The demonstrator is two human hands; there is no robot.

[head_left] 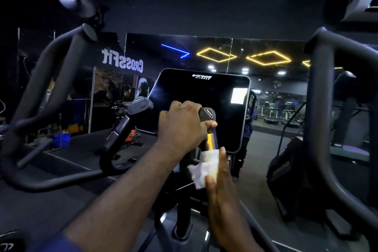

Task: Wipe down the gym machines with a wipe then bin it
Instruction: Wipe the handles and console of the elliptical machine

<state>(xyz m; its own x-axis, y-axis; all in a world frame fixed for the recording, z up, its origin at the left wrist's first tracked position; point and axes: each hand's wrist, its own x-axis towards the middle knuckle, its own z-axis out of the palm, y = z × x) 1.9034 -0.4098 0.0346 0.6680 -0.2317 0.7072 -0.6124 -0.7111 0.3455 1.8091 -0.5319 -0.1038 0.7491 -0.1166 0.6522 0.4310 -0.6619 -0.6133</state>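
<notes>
Holding the handle [207, 113] tight with my left hand [180, 127], fingers curled round its top, I keep it from wobbling. My right hand [221, 182] is lower down, its fingers [222, 161] straight and pressed together, and the wipe [201, 168] sits just under them, squashed on the shiny bar [211, 141] below my left fingers. I should push flat, slide up and down, then go all round the bar so no side gets missed.

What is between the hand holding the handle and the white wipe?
A shiny metal band on the handle, just below the left hand and above the wipe. The head view shows it.
</notes>
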